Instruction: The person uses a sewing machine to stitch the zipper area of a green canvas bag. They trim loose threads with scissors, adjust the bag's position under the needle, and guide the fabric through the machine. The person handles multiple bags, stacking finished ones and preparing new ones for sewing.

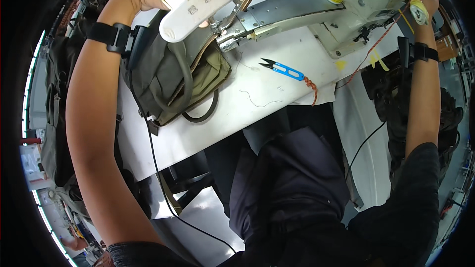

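An olive-grey bag with handles and an open zipper lies on the white table, its upper edge at the end of the sewing machine's narrow arm. My left hand is at the bag's far side, beside the machine's white head, which hides its fingers. At the right rim, my right hand reaches up beside the machine body; its fingers are too hidden to read. Blue thread snips with an orange cord lie on the table, blades apart, touched by neither hand.
Loose dark threads lie on the white tabletop. A red cord hangs from near my right wrist past yellow tape pieces. Dark bags are piled at the right, and dark fabric at the left. Black cables run from both wrist straps.
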A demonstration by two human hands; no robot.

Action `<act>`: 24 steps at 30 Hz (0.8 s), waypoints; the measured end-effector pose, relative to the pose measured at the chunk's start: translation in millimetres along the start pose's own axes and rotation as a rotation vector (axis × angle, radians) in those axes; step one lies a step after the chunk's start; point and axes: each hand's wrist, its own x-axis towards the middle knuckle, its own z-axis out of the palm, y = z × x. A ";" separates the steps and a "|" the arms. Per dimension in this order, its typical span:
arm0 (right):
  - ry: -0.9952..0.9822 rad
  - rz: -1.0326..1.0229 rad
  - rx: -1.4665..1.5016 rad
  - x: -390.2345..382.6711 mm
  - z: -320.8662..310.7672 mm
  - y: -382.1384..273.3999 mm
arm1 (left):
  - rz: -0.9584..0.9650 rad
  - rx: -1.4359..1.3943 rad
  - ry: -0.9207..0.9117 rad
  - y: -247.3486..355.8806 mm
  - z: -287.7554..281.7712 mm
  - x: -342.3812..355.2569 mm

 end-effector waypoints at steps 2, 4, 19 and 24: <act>-0.083 0.304 0.347 -1.4 -2.4 -3.2 | -0.006 0.003 0.013 1.8 -1.0 -1.9; 0.044 0.638 0.746 -6.6 -18.7 -23.7 | -0.009 0.004 0.019 2.6 -1.7 -3.3; -0.999 0.607 1.424 -239.2 -124.3 -389.6 | -0.159 -0.055 0.074 14.2 10.4 -32.8; -1.021 0.712 1.493 -227.0 -120.0 -410.1 | -0.151 -0.142 -0.033 12.4 12.6 -41.7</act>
